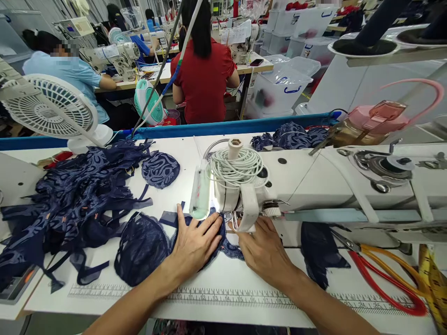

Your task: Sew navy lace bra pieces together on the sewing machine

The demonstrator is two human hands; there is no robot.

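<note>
A navy lace bra piece (153, 244) lies on the white sewing table, its cup on the left and its edge running under the head of the sewing machine (228, 197). Flat on that piece rests my left hand (195, 239), fingers spread, left of the needle area. My right hand (263, 246) is curled at the lace edge on the other side of the presser foot, its fingertips partly hidden by the machine head. The needle itself is hard to make out.
Left, a heap of navy lace pieces (94, 186) and a round lace cup (160, 170). Right, a navy cloth scrap (319, 249), scissors (387, 274) and a yellow tape measure (433, 284). A white fan (59, 107) stands behind. Two people (206, 70) sit beyond.
</note>
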